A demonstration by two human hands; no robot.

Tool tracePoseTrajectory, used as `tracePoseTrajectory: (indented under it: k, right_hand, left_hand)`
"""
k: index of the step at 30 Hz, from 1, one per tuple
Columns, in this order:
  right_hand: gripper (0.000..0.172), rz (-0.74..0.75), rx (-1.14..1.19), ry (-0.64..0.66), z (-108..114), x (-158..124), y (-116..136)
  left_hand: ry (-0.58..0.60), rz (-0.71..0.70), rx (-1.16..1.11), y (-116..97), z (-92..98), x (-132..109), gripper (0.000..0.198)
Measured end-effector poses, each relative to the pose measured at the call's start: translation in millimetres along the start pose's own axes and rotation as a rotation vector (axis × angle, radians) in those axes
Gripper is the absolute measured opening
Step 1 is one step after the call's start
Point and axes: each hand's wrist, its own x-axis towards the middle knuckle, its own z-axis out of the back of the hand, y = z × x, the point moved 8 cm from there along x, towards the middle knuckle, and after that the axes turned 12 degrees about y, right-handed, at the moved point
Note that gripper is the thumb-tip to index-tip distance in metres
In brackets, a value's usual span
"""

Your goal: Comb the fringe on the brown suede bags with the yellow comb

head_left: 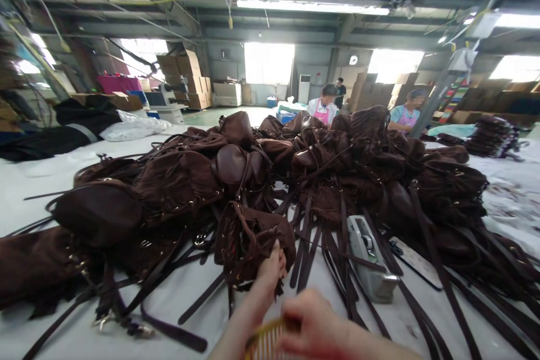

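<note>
My left hand (270,273) grips the lower edge of a brown fringed suede bag (248,239) that lies on the white table (211,315) in front of me. My right hand (314,326), nearer the camera, is closed around a yellow comb (264,340) whose teeth point toward the left wrist. Behind the bag rises a big heap of the same brown bags (270,174) with long dark straps spilling over the table.
A grey handheld device (371,261) and a flat white remote-like object (415,261) lie among the straps at right. Two people (323,109) work behind the heap. Cardboard boxes (188,76) stand at the back. Black fabric and a white plastic bag (130,126) lie at left.
</note>
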Motion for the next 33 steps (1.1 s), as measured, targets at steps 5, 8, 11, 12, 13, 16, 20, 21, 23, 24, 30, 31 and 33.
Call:
tracePoseTrajectory:
  k: [5, 8, 11, 12, 13, 16, 20, 21, 23, 24, 30, 31, 33]
  right_hand:
    - [0.049, -0.321, -0.114, -0.421, 73, 6, -59]
    - [0.050, -0.364, -0.215, -0.392, 69, 16, -74]
    - [0.050, -0.369, -0.260, -0.309, 53, 21, -74]
    - [0.049, -0.376, -0.267, -0.282, 50, 21, -73]
    - [0.049, -0.383, -0.270, -0.253, 47, 20, -72]
    - [0.048, -0.378, -0.256, -0.162, 44, 18, -70]
    - [0.049, -0.322, -0.211, -0.050, 34, 12, -63]
    - [0.049, -0.308, -0.204, -0.029, 29, 9, -60]
    - [0.048, -0.281, -0.193, 0.019, 18, 4, -51]
    - [0.047, -0.265, -0.188, 0.043, 12, 1, -46]
    - [0.050, -0.195, -0.072, 0.070, 4, -8, -26]
    - [0.050, -0.194, -0.024, 0.068, 4, -9, -25]
    - [0.047, -0.190, 0.088, 0.088, 2, -13, -21]
  left_hand:
    - [0.060, 0.016, -0.158, 8, -6.5, -12, 0.021]
    - [0.113, 0.101, -0.261, 16, -10.1, -17, 0.034]
    - [0.238, 0.100, -0.402, 16, -17.6, -17, 0.041]
    - [0.271, 0.081, -0.441, 14, -18.9, -17, 0.043]
    - [0.289, 0.067, -0.467, 13, -19.0, -16, 0.044]
    - [0.267, 0.078, -0.467, 14, -13.2, -16, 0.045]
    - [0.273, 0.182, -0.401, 18, -10.1, -18, 0.043]
    - [0.276, 0.210, -0.370, 19, -10.5, -18, 0.040]
    - [0.229, 0.223, -0.280, 21, -8.2, -14, 0.030]
    - [0.183, 0.211, -0.233, 22, -5.7, -11, 0.025]
    - [-0.015, 0.078, -0.060, 37, 5.3, 6, 0.041]
    - [-0.041, 0.060, -0.021, 40, 8.3, 7, 0.044]
    - [-0.093, 0.045, 0.068, 45, 15.8, 8, 0.047]
